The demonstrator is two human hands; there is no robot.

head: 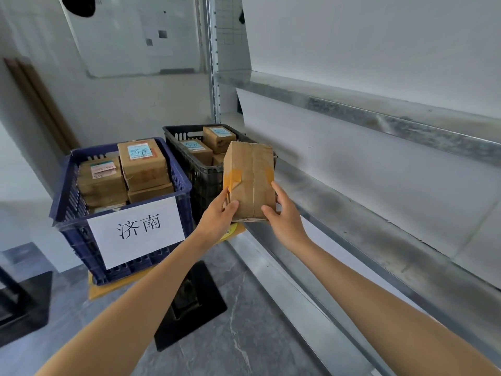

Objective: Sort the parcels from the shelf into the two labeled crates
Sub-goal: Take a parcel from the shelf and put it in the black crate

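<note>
The blue crate, fronted by a white label, sits at the left packed with brown boxes. Just right of it, the black crate holds more. In front of that crate the left hand grips the lower left edge of an upright parcel, thumb on its face; the right hand clasps its lower right side, beside the metal shelf
</note>
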